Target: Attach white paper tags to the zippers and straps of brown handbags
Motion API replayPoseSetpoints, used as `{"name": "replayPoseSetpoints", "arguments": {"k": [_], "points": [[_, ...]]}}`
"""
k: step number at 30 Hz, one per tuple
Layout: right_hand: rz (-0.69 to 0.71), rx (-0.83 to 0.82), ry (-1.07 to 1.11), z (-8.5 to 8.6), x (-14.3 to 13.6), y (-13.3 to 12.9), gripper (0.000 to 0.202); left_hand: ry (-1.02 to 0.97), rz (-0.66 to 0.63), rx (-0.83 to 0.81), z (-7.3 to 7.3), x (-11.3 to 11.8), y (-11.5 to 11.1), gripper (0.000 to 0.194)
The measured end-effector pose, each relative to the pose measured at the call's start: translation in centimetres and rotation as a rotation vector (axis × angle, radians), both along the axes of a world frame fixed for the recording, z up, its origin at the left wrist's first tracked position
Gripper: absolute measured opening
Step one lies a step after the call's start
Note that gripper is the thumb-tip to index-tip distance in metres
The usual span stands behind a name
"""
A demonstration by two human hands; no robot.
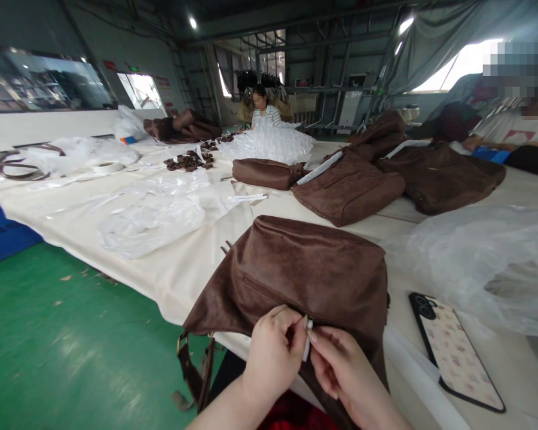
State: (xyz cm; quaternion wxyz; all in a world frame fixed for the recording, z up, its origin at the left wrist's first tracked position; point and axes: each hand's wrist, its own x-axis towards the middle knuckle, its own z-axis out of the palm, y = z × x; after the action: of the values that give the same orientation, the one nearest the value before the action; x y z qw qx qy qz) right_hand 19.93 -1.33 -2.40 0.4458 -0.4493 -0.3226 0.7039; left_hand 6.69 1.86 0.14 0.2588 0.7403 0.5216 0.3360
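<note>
A dark brown leather-look bag (305, 257) lies across the table's near edge, its buckled strap (190, 367) hanging down at the left. Along its side runs a zip (269, 291). At the right end of that zip, my left hand (273, 340) and my right hand (338, 358) meet with fingertips almost touching. Both are closed in a pinch on a small white strip (306, 348) by the zip pull. How the strip sits against the pull is hidden by my fingers.
A phone (459, 355) lies at the right below crumpled clear plastic (484, 263). More brown bags (349, 185) and a heap of white plastic wrap (269, 143) stand farther back. Small brown pieces (188, 160) lie mid-table. A person (265, 113) sits at the far side; another (515, 125) is at right.
</note>
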Motion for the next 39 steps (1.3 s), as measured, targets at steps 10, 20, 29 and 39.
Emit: {"name": "replayPoseSetpoints", "arguments": {"k": [10, 20, 29, 39], "points": [[-0.092, 0.038, -0.202, -0.4, -1.1, -0.4, 0.051, -0.263, 0.127, -0.235, -1.7, -0.2, 0.4, 0.034], [-0.117, 0.076, -0.312, -0.3, -1.6, -0.3, 0.044, -0.114, 0.107, 0.111, -0.8, -0.4, -1.4, 0.027], [-0.26, 0.288, -0.708, -0.6, -2.1, -1.0, 0.019, 0.569, -0.2, 0.383, 0.6, -0.8, -2.2, 0.031], [-0.288, 0.335, -0.653, -0.8, -2.3, -1.0, 0.022, 0.954, -0.442, 0.294, 1.1, -1.6, -3.6, 0.058]]}}
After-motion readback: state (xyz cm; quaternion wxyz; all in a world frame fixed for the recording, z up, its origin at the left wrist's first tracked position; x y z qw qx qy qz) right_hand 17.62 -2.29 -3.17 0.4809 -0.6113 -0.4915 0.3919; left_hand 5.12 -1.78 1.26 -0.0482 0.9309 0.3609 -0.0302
